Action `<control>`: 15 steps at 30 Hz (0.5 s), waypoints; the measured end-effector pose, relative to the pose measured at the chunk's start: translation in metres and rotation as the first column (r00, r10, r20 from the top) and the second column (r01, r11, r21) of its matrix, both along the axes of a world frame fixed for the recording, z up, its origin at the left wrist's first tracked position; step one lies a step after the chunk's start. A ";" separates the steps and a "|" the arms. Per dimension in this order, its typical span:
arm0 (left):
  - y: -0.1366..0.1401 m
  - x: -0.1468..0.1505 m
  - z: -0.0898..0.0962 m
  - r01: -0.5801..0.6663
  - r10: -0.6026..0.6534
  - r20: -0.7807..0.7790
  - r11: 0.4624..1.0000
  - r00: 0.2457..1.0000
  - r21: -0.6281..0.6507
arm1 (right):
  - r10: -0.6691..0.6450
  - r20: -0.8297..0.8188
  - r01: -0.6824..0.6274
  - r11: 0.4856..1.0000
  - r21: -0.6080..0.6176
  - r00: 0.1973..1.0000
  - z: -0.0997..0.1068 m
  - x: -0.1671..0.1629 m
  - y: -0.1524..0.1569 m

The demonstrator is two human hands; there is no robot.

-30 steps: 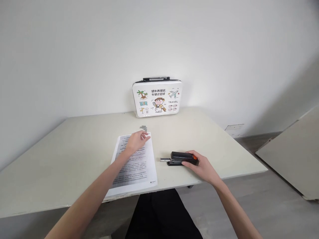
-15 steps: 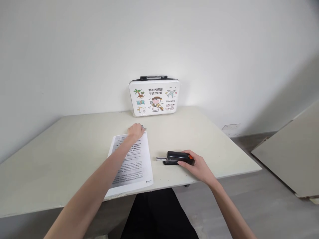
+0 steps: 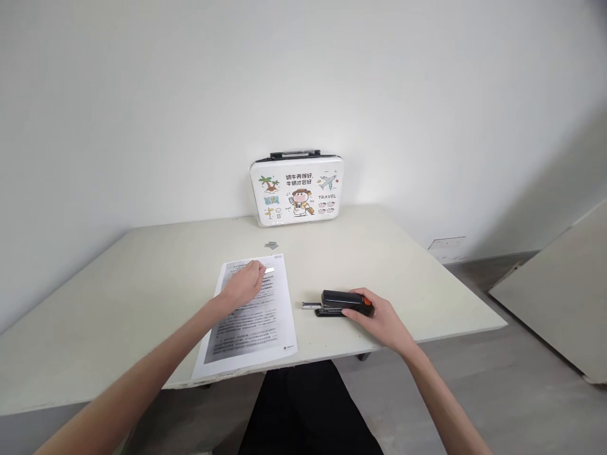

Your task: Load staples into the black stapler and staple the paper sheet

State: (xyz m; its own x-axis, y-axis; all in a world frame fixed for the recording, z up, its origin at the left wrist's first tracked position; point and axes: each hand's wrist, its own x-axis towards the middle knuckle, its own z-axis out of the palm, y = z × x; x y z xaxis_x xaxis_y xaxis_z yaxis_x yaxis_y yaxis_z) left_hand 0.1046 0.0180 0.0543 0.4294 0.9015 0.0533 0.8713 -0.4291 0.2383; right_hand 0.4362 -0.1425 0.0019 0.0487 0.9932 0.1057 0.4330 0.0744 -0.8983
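My left hand [image 3: 245,282] is closed, pinching a small silver strip of staples [image 3: 269,270] above the printed sheet of paper [image 3: 279,316]. Beyond the sheet's top edge, more grey staple strips [image 3: 271,245] lie in a small pile on the table. My right hand [image 3: 379,316] is wrapped round the back end of a black stapler [image 3: 345,299] with an orange-red part. The stapler lies on its side or base on the tabletop, which I cannot tell. Its metal staple tray [image 3: 310,306] sticks out of the front, toward the paper.
A white carrying case [image 3: 301,189] with cartoon prints and a black handle stands against the wall at the back of the pale table [image 3: 408,265]. The table's front edge is close to my legs. A pale panel [image 3: 559,297] stands at the far right, beyond the table.
My left hand has come back from the pile of staple strips with one strip in its fingers, toward the stapler's side. My right hand stays on the stapler. The view has shifted slightly.
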 end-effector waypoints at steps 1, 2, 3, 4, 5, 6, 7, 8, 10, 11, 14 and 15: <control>-0.001 -0.002 -0.001 -0.002 0.002 -0.005 1.000 1.000 -0.002 | -0.001 0.001 0.001 1.000 0.002 1.000 0.000 0.000 0.000; -0.002 -0.004 -0.003 -0.004 0.004 -0.011 1.000 1.000 -0.003 | -0.006 0.003 0.006 1.000 0.005 1.000 0.000 -0.001 0.000; -0.002 -0.006 -0.004 -0.004 0.004 -0.021 1.000 1.000 -0.005 | -0.009 0.007 0.009 1.000 0.008 1.000 0.000 -0.001 -0.001; -0.003 -0.008 -0.004 -0.001 0.000 -0.032 1.000 0.999 -0.009 | -0.011 0.011 0.011 1.000 0.010 1.000 0.000 -0.001 -0.001; -0.004 -0.009 -0.005 0.006 -0.007 -0.047 1.000 0.999 -0.014 | -0.012 0.015 0.012 1.000 0.012 1.000 -0.001 -0.001 -0.001; -0.004 -0.011 -0.005 0.015 -0.016 -0.063 1.000 0.998 -0.021 | -0.012 0.018 0.011 1.000 0.011 1.000 -0.001 -0.001 -0.001; -0.004 -0.013 -0.005 0.022 -0.024 -0.080 0.999 0.996 -0.028 | -0.013 0.020 0.013 1.000 0.009 1.000 -0.001 -0.001 -0.001; -0.004 -0.014 -0.006 0.028 -0.031 -0.098 0.999 0.995 -0.034 | -0.012 0.021 0.012 1.000 0.003 1.000 -0.002 0.000 -0.001; -0.002 -0.015 -0.007 0.032 -0.037 -0.135 0.999 0.990 -0.040 | -0.014 0.022 0.015 1.000 -0.009 1.000 -0.003 0.000 -0.001; -0.001 -0.015 -0.007 0.030 -0.035 -0.154 0.999 0.987 -0.038 | -0.015 0.024 0.015 1.000 -0.013 1.000 -0.004 0.000 0.000; 0.002 -0.014 -0.007 0.014 -0.016 -0.210 1.000 0.978 -0.014 | -0.018 0.029 0.019 1.000 -0.010 0.999 -0.006 0.001 0.000; 0.002 -0.015 -0.006 0.009 -0.009 -0.223 1.000 0.975 -0.002 | -0.020 0.031 0.021 1.000 -0.008 0.999 -0.006 0.001 0.001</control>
State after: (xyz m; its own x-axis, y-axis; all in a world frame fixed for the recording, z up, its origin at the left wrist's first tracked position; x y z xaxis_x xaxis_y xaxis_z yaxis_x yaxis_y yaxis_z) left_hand 0.0901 0.0199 0.0485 0.4383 0.8977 -0.0456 0.8987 -0.4368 0.0388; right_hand 0.4369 -0.1420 -0.0045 0.0658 0.9929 0.0996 0.4623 0.0581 -0.8848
